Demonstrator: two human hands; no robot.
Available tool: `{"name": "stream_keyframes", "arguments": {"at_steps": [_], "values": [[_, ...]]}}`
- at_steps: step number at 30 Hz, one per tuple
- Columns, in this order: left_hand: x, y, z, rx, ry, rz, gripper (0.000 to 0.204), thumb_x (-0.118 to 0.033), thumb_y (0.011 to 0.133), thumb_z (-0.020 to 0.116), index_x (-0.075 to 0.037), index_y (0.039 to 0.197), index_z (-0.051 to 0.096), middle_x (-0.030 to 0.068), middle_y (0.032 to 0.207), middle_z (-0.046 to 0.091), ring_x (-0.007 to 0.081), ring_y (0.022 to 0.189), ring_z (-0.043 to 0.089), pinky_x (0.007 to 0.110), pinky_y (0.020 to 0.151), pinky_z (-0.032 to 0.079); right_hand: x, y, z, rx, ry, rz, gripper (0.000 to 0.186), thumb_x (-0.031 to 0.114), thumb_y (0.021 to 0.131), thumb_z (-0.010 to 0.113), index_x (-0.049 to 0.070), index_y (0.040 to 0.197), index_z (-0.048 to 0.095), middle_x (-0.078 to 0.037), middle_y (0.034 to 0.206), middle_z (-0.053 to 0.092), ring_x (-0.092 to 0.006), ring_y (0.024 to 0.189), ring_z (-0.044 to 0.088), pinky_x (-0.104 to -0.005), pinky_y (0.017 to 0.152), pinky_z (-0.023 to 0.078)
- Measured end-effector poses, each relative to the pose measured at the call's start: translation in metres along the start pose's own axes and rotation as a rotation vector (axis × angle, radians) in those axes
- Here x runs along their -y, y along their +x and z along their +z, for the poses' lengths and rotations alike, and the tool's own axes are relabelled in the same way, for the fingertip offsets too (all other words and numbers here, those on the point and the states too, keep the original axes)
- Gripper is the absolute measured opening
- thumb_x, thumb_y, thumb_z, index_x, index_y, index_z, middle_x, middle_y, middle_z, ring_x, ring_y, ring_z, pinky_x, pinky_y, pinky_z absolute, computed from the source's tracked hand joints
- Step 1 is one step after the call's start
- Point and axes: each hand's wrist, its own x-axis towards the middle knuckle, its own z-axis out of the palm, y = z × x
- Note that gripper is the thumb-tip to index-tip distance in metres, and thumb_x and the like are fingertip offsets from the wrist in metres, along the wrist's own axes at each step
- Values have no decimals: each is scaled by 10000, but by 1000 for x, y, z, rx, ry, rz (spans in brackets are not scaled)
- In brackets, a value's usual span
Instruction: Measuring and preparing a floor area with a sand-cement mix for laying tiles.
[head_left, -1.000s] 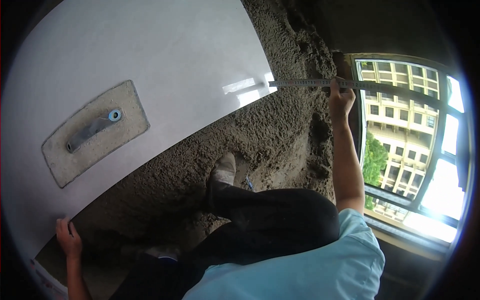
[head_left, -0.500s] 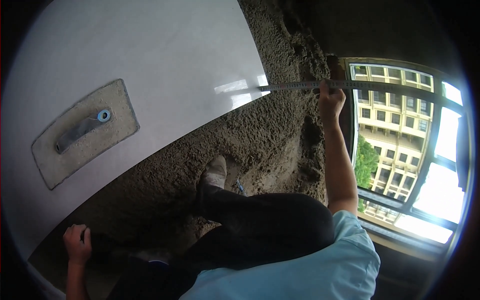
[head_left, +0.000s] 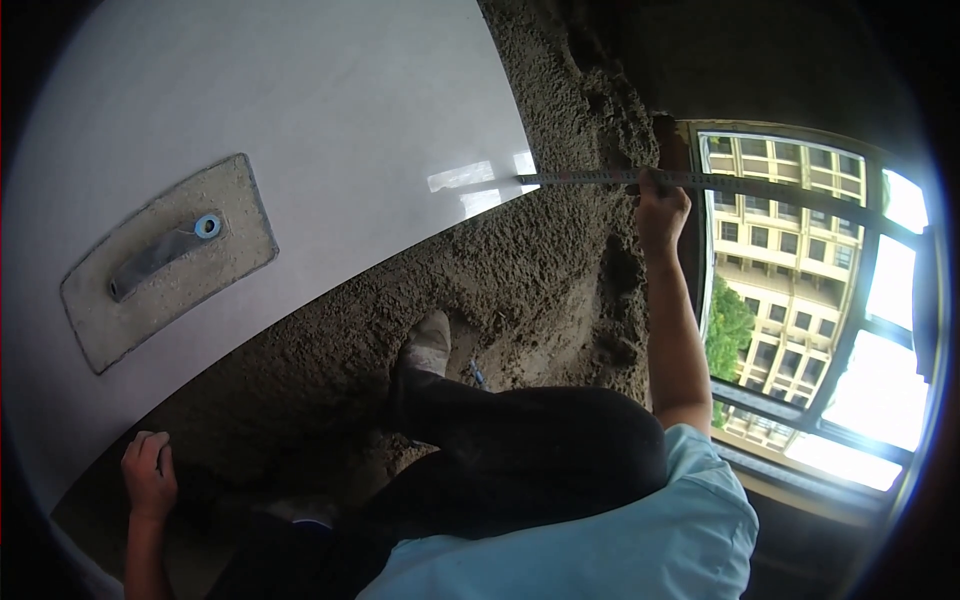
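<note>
My right hand (head_left: 662, 215) grips a tape measure blade (head_left: 590, 178) partway along. The blade's end lies at the corner of a large pale glossy tile (head_left: 370, 90). From there it runs right, over rough grey mortar (head_left: 500, 260), past my fingers and across the front of a window. My left hand (head_left: 150, 478) is at the lower left, beside the tile's near edge, with its fingers curled in. Whatever it may hold is hidden. On the tile rests a mortar-smeared rectangular float (head_left: 170, 260), its handle facing up.
My boot (head_left: 428, 345) stands on the mortar, below the tile edge. A small blue object (head_left: 478, 374) lies beside it. The framed window (head_left: 790, 270) takes up the right side, and a dark wall (head_left: 760, 60) rises at the upper right.
My left hand has shifted slightly up and to the left. The blade near my right hand sits a little lower in view, while its end stays at the tile corner.
</note>
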Motion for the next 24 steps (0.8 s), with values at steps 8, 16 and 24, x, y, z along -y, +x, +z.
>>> {"name": "stream_keyframes", "arguments": {"at_steps": [8, 16, 24], "values": [[-55, 102, -26, -108, 145, 486, 136, -67, 739, 682, -63, 817, 571, 107, 898, 590, 312, 801, 591, 492, 928, 444, 1, 50, 18, -87, 80, -26, 271, 251, 884, 674, -16, 913, 713, -125, 767, 711, -200, 731, 679, -333, 690, 506], [-116, 432, -8, -147, 308, -67, 605, -333, 901, 587, -150, 1448, 405, 158, 1534, 320, 400, 1434, 239, 573, 1155, 207, 194, 232, 119, -38, 134, -105, 375, 300, 851, 630, -26, 1032, 665, -248, 1031, 681, -407, 1034, 639, -436, 897, 501], [-144, 510, 23, -146, 407, -426, 665, -516, 939, 452, -248, 1519, 270, 44, 1619, 132, 367, 1488, 38, 703, 1113, 87, 237, 435, 239, -23, 118, -117, 312, 251, 878, 602, -37, 997, 608, -214, 933, 668, -344, 875, 664, -467, 700, 515]]}}
